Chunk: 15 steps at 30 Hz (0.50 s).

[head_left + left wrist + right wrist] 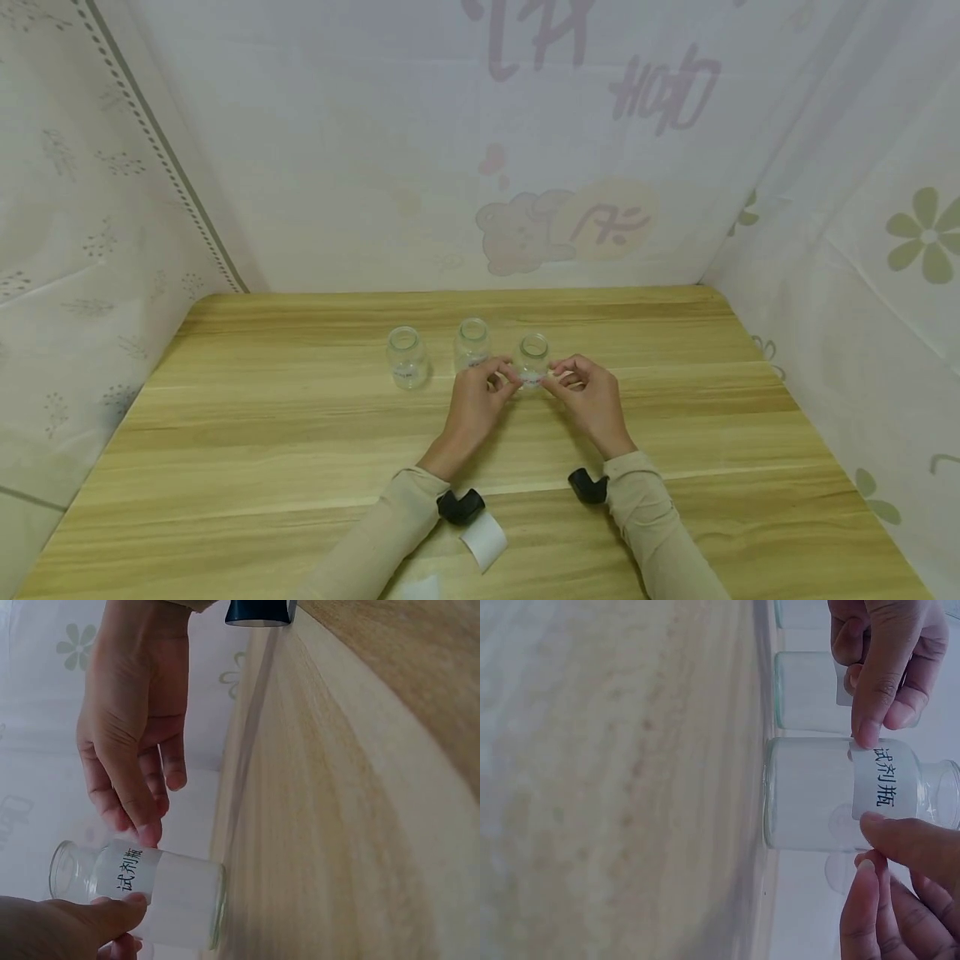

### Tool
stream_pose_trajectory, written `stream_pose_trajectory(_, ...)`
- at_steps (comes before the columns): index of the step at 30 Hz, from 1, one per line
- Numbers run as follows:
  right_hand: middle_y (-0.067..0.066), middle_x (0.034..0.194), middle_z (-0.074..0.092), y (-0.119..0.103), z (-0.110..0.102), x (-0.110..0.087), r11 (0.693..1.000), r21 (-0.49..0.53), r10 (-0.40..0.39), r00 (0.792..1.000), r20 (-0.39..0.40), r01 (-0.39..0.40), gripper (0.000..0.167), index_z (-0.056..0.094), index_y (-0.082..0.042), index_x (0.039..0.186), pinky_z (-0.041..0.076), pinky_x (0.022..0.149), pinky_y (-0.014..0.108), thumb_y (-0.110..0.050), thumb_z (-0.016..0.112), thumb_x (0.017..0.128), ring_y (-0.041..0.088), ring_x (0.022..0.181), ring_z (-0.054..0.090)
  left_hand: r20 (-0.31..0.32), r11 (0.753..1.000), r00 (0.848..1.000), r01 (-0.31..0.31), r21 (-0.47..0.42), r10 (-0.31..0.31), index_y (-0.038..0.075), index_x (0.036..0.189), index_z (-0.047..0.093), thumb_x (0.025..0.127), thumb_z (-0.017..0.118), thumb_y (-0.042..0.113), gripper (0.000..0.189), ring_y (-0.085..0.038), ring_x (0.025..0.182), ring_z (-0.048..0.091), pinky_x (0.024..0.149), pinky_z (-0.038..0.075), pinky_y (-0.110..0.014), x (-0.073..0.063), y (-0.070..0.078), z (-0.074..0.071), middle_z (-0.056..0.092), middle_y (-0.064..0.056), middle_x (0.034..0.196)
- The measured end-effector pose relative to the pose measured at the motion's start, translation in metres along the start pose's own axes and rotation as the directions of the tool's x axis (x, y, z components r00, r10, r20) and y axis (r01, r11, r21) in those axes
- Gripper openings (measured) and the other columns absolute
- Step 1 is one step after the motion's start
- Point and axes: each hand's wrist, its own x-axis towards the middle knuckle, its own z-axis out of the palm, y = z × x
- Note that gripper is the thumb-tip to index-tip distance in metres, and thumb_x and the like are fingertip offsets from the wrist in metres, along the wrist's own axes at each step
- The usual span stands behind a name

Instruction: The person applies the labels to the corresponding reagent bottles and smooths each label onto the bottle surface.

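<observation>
A clear glass reagent bottle (534, 350) stands upright on the table between both hands. On its front is a white label (885, 780) with handwritten black characters, lying against the glass. My left hand (480, 396) holds the bottle's left side, thumb on one end of the label and fingers bent beside the glass. From the other side my right hand (594, 402) holds it likewise, its thumb pressing the label's other end. Two similar labelled bottles are to the left: a nearer one (473, 340), partly hidden by my left hand, and a farther one (407, 358).
White paper pieces lie near the front of the wooden table (225, 467), one larger strip (484, 542) by the left forearm and another piece (421, 588) at the image's lower edge. Small black devices sit at both cuffs. Patterned cloth (360, 167) hangs behind and beside the table.
</observation>
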Motion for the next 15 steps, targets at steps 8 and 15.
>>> stream_pose_trajectory(8,0.017,0.116,0.073,-0.0003,-0.0022,-0.0005,0.998,-0.026,-0.051,0.996,0.068,0.053,0.061,0.063,-0.007,0.138,0.058,0.071,0.028,-0.007,0.088,0.082,0.028,0.084,0.073,0.014,1.0,1.0,-0.009,-0.018,0.01,0.004,0.082,0.073,0.087,0.083,0.001,0.011,-0.015,0.071,0.066,0.06,0.051,-0.02,-0.0006,0.0007,0.0013,0.073,-0.022,0.117)
stream_pose_trajectory(15,0.016,0.113,0.072,-0.0027,0.0007,-0.0006,0.995,-0.064,-0.072,0.996,0.057,0.075,0.057,0.065,-0.003,0.136,0.06,0.072,0.032,-0.013,0.087,0.084,0.026,0.084,0.073,-0.003,1.0,1.0,-0.03,-0.007,0.03,0.004,0.085,0.071,0.087,0.085,0.01,0.015,-0.015,0.071,0.068,0.06,0.053,-0.02,-0.0008,0.0018,0.0012,0.074,-0.019,0.113)
